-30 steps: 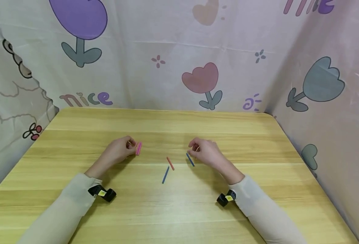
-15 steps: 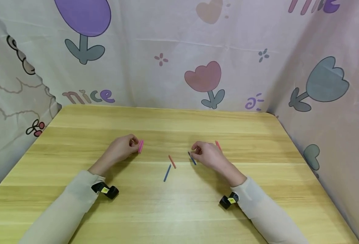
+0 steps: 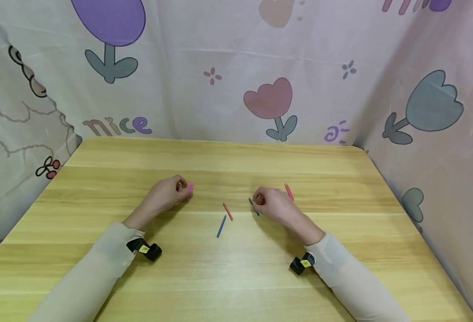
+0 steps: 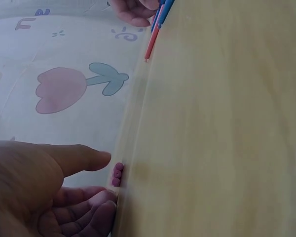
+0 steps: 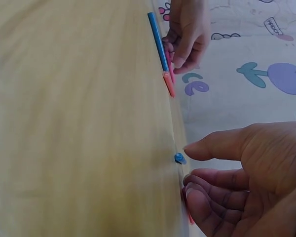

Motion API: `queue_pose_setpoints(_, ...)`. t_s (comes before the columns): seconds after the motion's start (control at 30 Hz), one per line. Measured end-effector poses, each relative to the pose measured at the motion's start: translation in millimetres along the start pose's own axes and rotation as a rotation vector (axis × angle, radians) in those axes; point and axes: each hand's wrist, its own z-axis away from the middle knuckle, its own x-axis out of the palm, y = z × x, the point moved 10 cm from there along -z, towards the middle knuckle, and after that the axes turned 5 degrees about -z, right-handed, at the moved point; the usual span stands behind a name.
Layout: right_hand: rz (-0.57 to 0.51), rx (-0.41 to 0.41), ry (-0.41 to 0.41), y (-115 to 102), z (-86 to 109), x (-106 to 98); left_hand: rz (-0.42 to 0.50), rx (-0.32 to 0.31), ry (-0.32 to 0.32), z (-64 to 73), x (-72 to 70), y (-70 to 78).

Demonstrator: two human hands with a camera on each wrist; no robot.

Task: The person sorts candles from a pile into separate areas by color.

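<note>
My left hand (image 3: pixel 166 194) is at a bundle of thin pink sticks (image 4: pixel 117 174), its thumb and curled fingers on either side of them. In the head view its fingertips partly cover them. My right hand (image 3: pixel 274 205) hovers over a thin blue stick (image 3: pixel 256 213), thumb and fingers loosely bent. In the right wrist view that blue stick (image 5: pixel 180 158) shows end-on by the thumb tip, in the gap before the fingers. Between the hands lie an orange-red stick (image 3: pixel 228 211) and a second blue stick (image 3: pixel 221 226).
Beyond the right hand, coral-red sticks (image 3: pixel 289 191) lie side by side on the wooden table (image 3: pixel 236 273). A patterned cloth (image 3: pixel 188 103) hangs behind the table and along its sides. Both wrists carry a small black camera (image 3: pixel 299 264).
My left hand has moved right and over the pink sticks, now hiding part of them. The right hand has shifted slightly nearer the body, bringing the coral-red sticks behind it into view.
</note>
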Motion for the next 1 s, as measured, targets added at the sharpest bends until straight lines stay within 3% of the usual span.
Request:
queue_pose_setpoints(0.4, 0.039, -0.013, -0.005, -3.3, -0.5, 1.5, -0.033, 0.002, 0.057, -1.4, -0.4, 3.6)
queue_pose_setpoints(0.7, 0.067, -0.044, 0.005, -8.4, -0.2, 4.6, -0.027, 0.008, 0.051, 0.8, -0.2, 1.1)
queue_pose_setpoints(1.0, 0.068, -0.012, -0.001, -8.1, 2.0, 4.7, -0.010, 0.011, 0.057, 2.1, 0.3, -0.4)
